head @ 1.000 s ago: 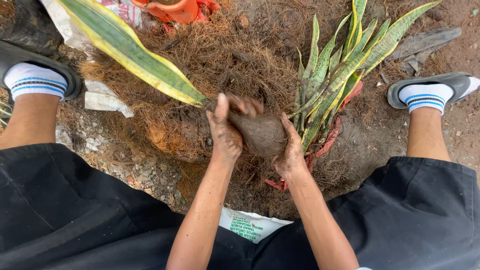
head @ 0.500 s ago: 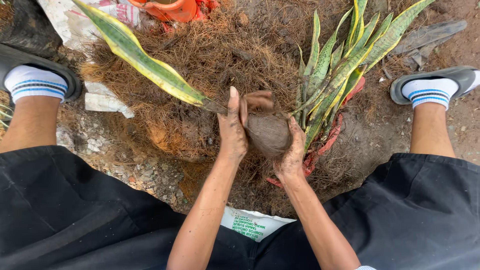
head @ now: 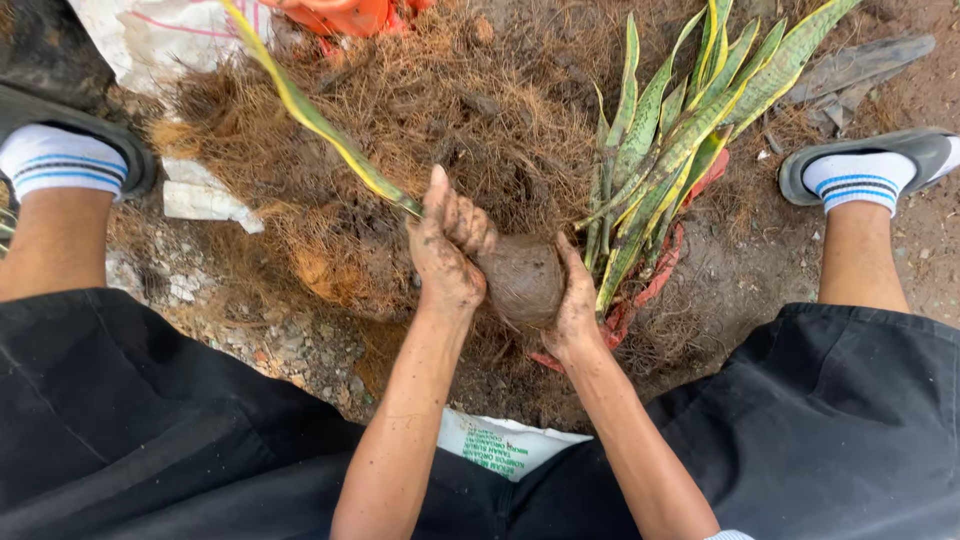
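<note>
My left hand (head: 448,250) and my right hand (head: 574,305) press from both sides on a round brown root ball (head: 522,280) of a snake plant. Both hands are smeared with soil. One long green leaf with yellow edges (head: 310,115) rises from the ball to the upper left, past my left hand. The ball hangs just above a heap of brown coconut fibre (head: 380,140).
A clump of snake plants (head: 680,140) lies to the right on a red net. An orange pot (head: 340,15) and a white sack (head: 150,40) are at the top. A white bag (head: 500,445) lies between my knees. My sandalled feet (head: 870,165) flank the heap.
The long leaf has swung more upright and to the right. My left hand has shifted up over the top of the root ball; my right hand stays underneath.
</note>
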